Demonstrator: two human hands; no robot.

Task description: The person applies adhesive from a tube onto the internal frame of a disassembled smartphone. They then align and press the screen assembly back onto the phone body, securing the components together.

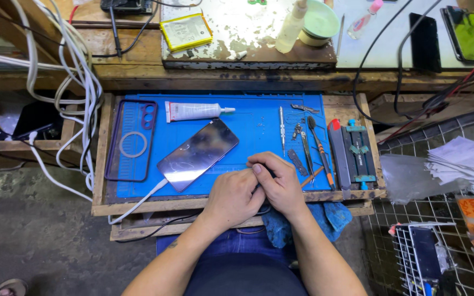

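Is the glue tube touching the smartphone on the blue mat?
Apart. The head view shows the white glue tube lying above the smartphone, with a strip of bare blue mat plainly visible between them.

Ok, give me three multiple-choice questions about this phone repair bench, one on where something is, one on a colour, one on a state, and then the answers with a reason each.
1. Where does the white glue tube lie?
A. On the floor
B. On the blue mat, above the phone
C. In the wire basket

2. What colour is the rim of the empty phone case?
A. Purple
B. Yellow
C. Green

3. How is the phone?
A. Shut inside the case
B. Standing upright
C. Lying flat, with a white cable plugged in

Answers:
1 B, the tube rests near the mat's top edge, just beyond the phone.
2 A, its frame shows dark purple at the mat's left end.
3 C, the cable runs into its lower end, while the left hand and right hand meet beside it.
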